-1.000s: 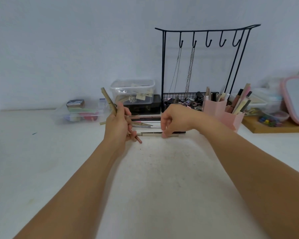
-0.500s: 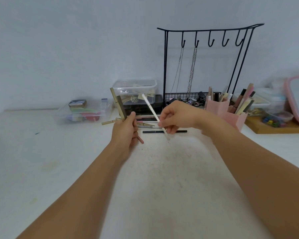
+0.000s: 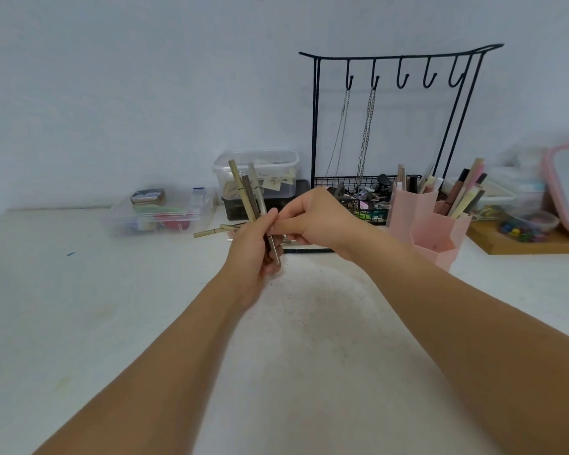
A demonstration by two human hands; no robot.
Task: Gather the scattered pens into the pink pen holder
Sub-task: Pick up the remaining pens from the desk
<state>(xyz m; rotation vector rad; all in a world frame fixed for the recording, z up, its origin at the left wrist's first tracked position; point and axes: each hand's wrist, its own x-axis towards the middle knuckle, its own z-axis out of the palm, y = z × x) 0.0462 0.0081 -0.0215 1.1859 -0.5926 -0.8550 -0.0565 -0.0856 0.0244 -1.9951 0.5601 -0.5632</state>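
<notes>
Step in hand: collecting; the person is bundling pens before any trip to the pink pen holder (image 3: 422,221), which already stands full of pens.
Left hand (image 3: 252,249): fingers curled round a bundle of pens (image 3: 248,195), held nearly upright above the table (image 3: 79,307), well left of the holder.
Right hand (image 3: 312,218): between the bundle and the holder, fingertips pinched at the bundle's middle; whether it grips a pen of its own or only presses one into the bundle cannot be told.
Count, bundle: at least three shafts show above the left hand, namely one olive, one dark, one clear.
Count, loose pens: a tan pen (image 3: 211,232) lies left of the bundle, a dark pen (image 3: 306,250) lies between the hands and the holder; others behind the hands are hidden.
Count, holders: one.
Next move: probably release the right hand's pinch, reach for the dark pen, then carry the bundle rightward and lower it tip-down into an open compartment.
</notes>
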